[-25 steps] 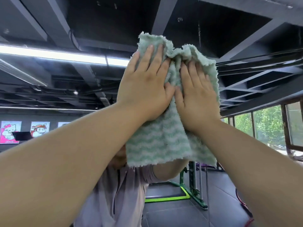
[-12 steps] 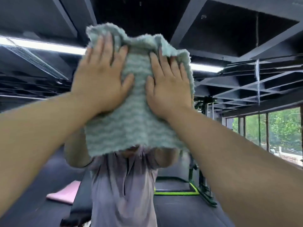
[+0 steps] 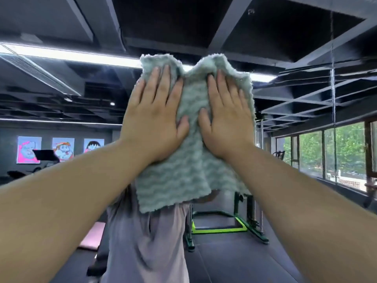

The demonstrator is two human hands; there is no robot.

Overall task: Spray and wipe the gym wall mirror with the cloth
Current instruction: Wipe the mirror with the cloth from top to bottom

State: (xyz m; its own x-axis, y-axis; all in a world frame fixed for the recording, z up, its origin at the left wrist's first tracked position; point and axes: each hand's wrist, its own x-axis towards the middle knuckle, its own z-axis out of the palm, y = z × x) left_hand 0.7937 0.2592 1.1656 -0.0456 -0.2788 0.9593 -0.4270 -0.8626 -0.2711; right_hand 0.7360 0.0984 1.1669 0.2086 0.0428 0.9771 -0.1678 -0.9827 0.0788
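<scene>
Green wavy cloth hangs flat against the mirror, high up, pinned by your left hand and right hand, fingers straight, spread, gripping nothing.

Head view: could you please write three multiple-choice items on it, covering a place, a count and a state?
1. Where do the left hand and right hand rest? A. on the cloth B. on the floor C. on a window
2. How many posters show at left? A. one B. three C. five
3. How are the fingers? A. fisted B. pinching a bottle C. straight
Key: 1 A, both palms press it; 2 B, three hang in a row; 3 C, all lie flat on the cloth.
</scene>
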